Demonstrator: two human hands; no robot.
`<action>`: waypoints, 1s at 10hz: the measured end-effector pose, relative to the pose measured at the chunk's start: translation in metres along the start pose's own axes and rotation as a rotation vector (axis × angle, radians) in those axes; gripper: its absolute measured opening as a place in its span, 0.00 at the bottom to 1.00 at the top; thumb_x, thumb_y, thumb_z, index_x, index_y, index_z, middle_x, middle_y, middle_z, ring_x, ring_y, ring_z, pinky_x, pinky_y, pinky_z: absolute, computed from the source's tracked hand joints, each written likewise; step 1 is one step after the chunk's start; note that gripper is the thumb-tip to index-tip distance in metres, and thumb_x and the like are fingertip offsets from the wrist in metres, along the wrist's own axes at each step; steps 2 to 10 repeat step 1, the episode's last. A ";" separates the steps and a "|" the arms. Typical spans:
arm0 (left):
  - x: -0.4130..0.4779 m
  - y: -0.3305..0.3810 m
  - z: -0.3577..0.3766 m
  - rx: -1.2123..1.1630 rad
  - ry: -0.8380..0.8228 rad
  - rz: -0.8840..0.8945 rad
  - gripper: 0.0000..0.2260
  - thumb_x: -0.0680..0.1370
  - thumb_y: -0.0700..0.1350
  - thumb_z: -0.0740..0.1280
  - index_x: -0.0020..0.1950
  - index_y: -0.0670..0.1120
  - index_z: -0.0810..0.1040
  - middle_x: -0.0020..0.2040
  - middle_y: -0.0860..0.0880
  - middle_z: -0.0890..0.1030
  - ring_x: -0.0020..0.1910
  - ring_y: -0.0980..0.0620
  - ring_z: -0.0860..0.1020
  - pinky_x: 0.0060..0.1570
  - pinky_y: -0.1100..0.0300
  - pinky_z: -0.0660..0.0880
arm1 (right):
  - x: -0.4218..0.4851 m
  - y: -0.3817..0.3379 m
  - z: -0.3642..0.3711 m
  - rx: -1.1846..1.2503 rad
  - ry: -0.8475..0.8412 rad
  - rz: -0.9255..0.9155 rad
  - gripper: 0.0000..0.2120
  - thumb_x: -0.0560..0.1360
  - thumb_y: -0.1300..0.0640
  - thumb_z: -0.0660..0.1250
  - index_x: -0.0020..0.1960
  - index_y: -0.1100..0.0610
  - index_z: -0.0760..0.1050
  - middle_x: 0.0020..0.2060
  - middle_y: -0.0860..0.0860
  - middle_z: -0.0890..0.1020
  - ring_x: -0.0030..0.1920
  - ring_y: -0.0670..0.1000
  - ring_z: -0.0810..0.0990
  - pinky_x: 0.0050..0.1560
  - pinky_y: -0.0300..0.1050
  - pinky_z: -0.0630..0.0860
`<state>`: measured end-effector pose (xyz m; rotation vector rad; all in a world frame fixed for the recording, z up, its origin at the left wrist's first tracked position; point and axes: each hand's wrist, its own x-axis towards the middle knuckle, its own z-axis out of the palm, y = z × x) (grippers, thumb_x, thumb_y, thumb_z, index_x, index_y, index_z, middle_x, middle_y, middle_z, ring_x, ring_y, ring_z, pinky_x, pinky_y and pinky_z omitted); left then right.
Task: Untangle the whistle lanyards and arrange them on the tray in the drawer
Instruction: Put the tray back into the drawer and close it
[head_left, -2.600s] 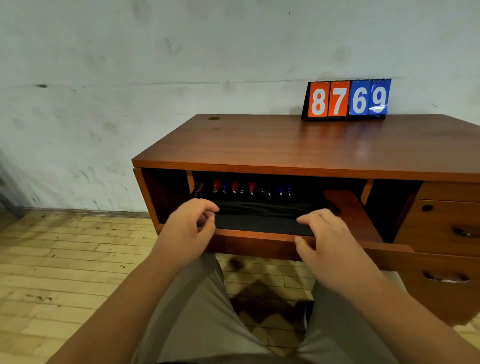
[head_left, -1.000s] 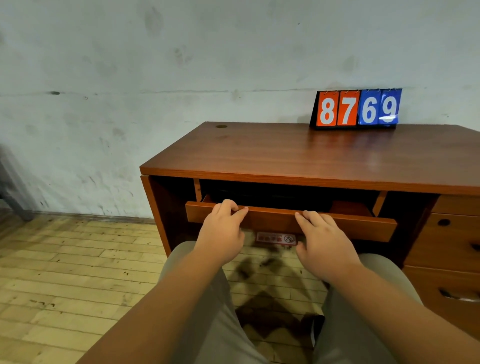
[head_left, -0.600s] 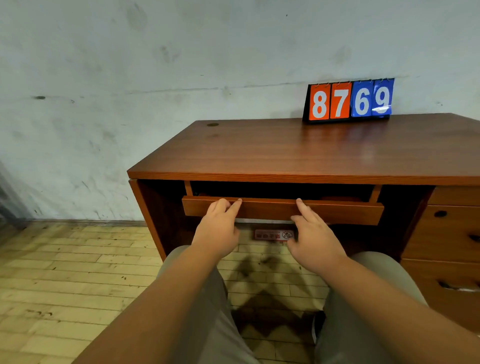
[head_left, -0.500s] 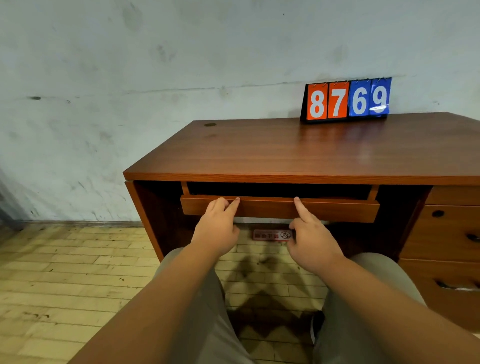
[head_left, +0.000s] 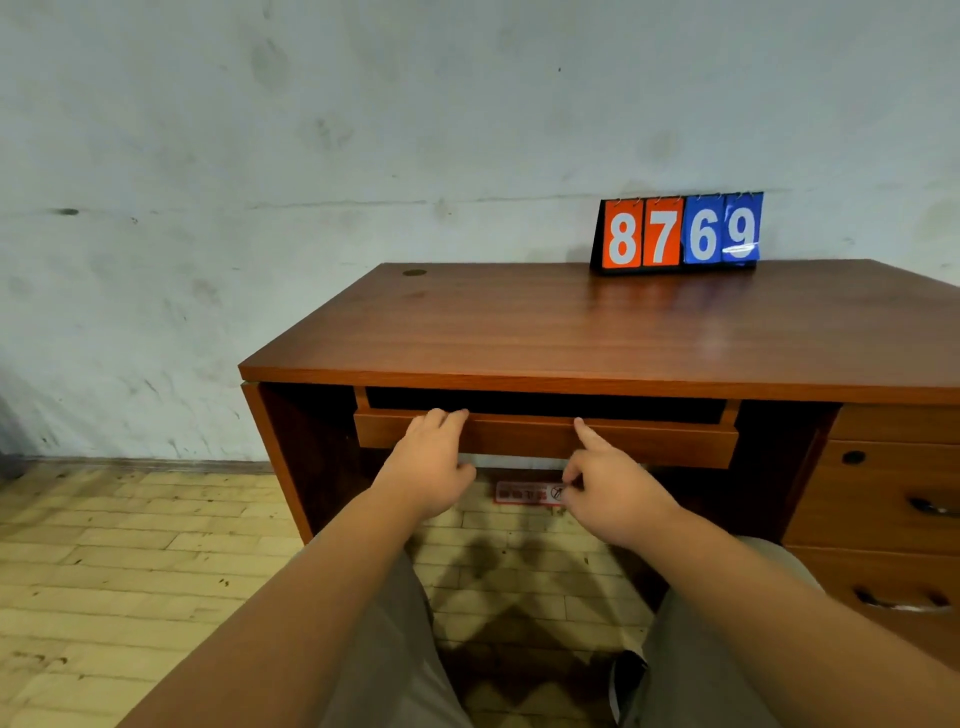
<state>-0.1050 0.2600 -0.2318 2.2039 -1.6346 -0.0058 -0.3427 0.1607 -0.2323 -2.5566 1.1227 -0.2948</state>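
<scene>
The wooden pull-out drawer (head_left: 654, 442) sits pushed in under the desk top (head_left: 571, 332), with only a dark slit above its front board. The tray and the whistle lanyards are hidden inside. My left hand (head_left: 428, 467) touches the top edge of the drawer front with straight fingers, left of its middle. My right hand (head_left: 615, 491) presses its extended index fingertip against the front board near the middle, its other fingers curled and holding nothing.
A flip scoreboard (head_left: 678, 234) reading 8769 stands at the back of the desk by the wall. A stack of side drawers (head_left: 883, 499) fills the desk's right side. My knees are below, over a brick-pattern floor with a red-and-white sticker (head_left: 527, 492).
The drawer slid from open, with whistles and black tray showing, to pushed in under the desk. Both hands followed its front board inward; the right hand went from several fingers to one.
</scene>
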 end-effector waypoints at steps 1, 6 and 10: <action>0.003 0.018 -0.030 -0.121 0.008 0.001 0.27 0.85 0.49 0.68 0.83 0.50 0.66 0.72 0.52 0.74 0.72 0.51 0.74 0.71 0.53 0.74 | 0.006 -0.012 -0.034 0.120 0.041 0.048 0.11 0.84 0.53 0.66 0.47 0.51 0.85 0.60 0.50 0.85 0.58 0.51 0.84 0.57 0.42 0.82; 0.003 0.018 -0.030 -0.121 0.008 0.001 0.27 0.85 0.49 0.68 0.83 0.50 0.66 0.72 0.52 0.74 0.72 0.51 0.74 0.71 0.53 0.74 | 0.006 -0.012 -0.034 0.120 0.041 0.048 0.11 0.84 0.53 0.66 0.47 0.51 0.85 0.60 0.50 0.85 0.58 0.51 0.84 0.57 0.42 0.82; 0.003 0.018 -0.030 -0.121 0.008 0.001 0.27 0.85 0.49 0.68 0.83 0.50 0.66 0.72 0.52 0.74 0.72 0.51 0.74 0.71 0.53 0.74 | 0.006 -0.012 -0.034 0.120 0.041 0.048 0.11 0.84 0.53 0.66 0.47 0.51 0.85 0.60 0.50 0.85 0.58 0.51 0.84 0.57 0.42 0.82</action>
